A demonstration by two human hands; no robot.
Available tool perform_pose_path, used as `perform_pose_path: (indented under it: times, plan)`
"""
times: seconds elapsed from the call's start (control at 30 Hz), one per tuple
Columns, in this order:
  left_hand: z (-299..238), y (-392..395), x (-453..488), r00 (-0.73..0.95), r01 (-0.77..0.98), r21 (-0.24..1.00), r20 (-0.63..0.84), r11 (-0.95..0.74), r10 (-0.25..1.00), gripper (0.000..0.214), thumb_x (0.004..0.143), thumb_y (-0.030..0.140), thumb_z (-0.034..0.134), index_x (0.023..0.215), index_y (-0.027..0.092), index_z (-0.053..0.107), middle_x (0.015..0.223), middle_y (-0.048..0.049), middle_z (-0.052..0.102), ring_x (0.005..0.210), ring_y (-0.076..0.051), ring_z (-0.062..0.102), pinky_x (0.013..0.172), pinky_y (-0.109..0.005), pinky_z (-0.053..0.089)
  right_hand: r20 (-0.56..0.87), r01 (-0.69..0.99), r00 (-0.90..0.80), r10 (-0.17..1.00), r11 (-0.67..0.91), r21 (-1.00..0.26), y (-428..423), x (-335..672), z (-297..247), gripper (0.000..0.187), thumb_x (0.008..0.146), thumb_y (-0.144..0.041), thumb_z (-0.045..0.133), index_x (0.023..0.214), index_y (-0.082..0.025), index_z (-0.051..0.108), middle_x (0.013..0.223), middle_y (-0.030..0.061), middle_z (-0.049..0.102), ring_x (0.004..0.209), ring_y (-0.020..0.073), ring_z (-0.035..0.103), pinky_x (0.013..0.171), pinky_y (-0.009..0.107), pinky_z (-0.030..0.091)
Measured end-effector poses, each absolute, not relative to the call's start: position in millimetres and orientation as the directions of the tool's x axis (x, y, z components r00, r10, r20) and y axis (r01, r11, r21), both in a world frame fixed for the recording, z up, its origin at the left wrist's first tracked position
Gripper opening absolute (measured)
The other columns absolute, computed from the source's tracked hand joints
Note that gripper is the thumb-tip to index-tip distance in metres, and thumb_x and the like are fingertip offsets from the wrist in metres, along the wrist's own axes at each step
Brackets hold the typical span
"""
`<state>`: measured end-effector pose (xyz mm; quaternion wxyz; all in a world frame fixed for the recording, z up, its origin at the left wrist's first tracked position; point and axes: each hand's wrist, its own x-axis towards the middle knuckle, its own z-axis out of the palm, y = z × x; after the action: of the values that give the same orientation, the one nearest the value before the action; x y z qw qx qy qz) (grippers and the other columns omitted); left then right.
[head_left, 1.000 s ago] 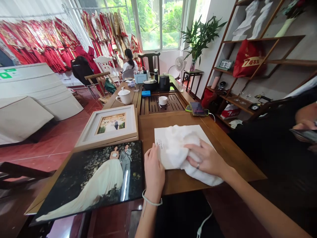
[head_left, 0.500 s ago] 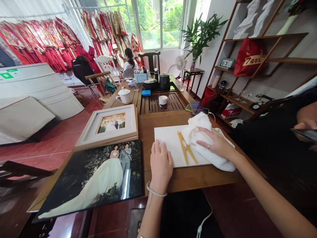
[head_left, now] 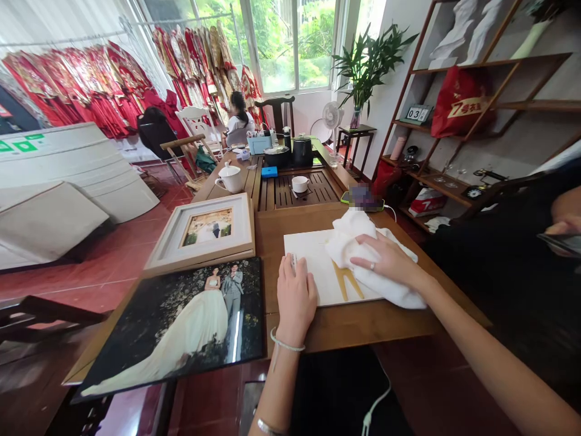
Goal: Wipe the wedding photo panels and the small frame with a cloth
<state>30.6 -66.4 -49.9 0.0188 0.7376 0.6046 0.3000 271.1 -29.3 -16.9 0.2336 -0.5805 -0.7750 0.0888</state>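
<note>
A white board [head_left: 324,287] lies flat on the wooden table, with a gold A-shaped piece [head_left: 341,283], like a stand leg, on its face. My left hand [head_left: 296,297] rests on the board's left edge, fingers stretched out and holding nothing. On the right, my right hand [head_left: 388,260] grips a bunched white towel [head_left: 351,233] and presses it onto the board. The towel hides the top of the gold piece and the board's right part. Left of my left hand lies a large glossy wedding photo panel [head_left: 181,321].
Behind the panel lies a framed photo [head_left: 206,233]. Farther back are a lidded white cup [head_left: 230,178], a small white cup [head_left: 299,184] on a slatted tea tray [head_left: 276,194], and a phone [head_left: 376,204] on a cable. A person's hand [head_left: 565,227] holds a phone at far right.
My right hand has slid the towel left and slightly upward across the board, covering the top of the gold piece. My left hand stays at the board's left edge.
</note>
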Motion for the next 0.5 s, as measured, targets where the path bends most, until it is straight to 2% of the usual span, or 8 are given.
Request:
perform_pose_path:
  times: [0.13, 0.23, 0.37, 0.5]
  plan:
    - [-52, -68, 26, 0.112, 0.884, 0.37, 0.424, -0.285, 0.899, 0.037, 0.094, 0.019, 0.042, 0.127, 0.009, 0.056, 0.142, -0.0248, 0.046, 0.137, -0.036, 0.042, 0.109, -0.053, 0.041, 0.21, 0.856, -0.26, 0.942, 0.326, -0.401, -69, 285, -16, 0.047, 0.082, -0.063, 0.057, 0.112, -0.027, 0.062, 0.104, 0.0089, 0.061, 0.1, 0.0299, 0.06, 0.088, 0.045, 0.049]
    - [-53, -71, 23, 0.115, 0.865, 0.4, 0.426, -0.301, 0.897, 0.037, 0.094, 0.02, 0.043, 0.127, 0.01, 0.057, 0.143, -0.0242, 0.046, 0.138, -0.036, 0.04, 0.111, -0.054, 0.04, 0.165, 0.863, -0.258, 0.952, 0.304, -0.404, -79, 294, -11, 0.045, 0.08, -0.062, 0.06, 0.109, -0.028, 0.065, 0.098, 0.0076, 0.062, 0.099, 0.0305, 0.06, 0.088, 0.045, 0.049]
    - [-56, -71, 20, 0.087, 0.827, 0.477, 0.415, -0.298, 0.906, 0.039, 0.094, 0.022, 0.045, 0.129, 0.009, 0.056, 0.147, -0.0248, 0.044, 0.141, -0.036, 0.038, 0.113, -0.055, 0.037, 0.209, 0.857, -0.211, 0.955, 0.284, -0.429, -54, 293, -8, 0.039, 0.083, -0.057, 0.058, 0.106, -0.026, 0.065, 0.101, 0.0084, 0.065, 0.1, 0.0305, 0.059, 0.088, 0.043, 0.048]
    - [-59, -70, 19, 0.028, 0.758, 0.591, 0.392, -0.276, 0.919, 0.046, 0.092, 0.026, 0.048, 0.135, 0.008, 0.051, 0.15, -0.0238, 0.042, 0.141, -0.034, 0.039, 0.114, -0.053, 0.036, 0.23, 0.878, -0.093, 0.969, 0.189, -0.44, -8, 272, -11, 0.045, 0.085, -0.053, 0.056, 0.118, -0.023, 0.063, 0.113, 0.0119, 0.064, 0.102, 0.0312, 0.06, 0.09, 0.043, 0.046]
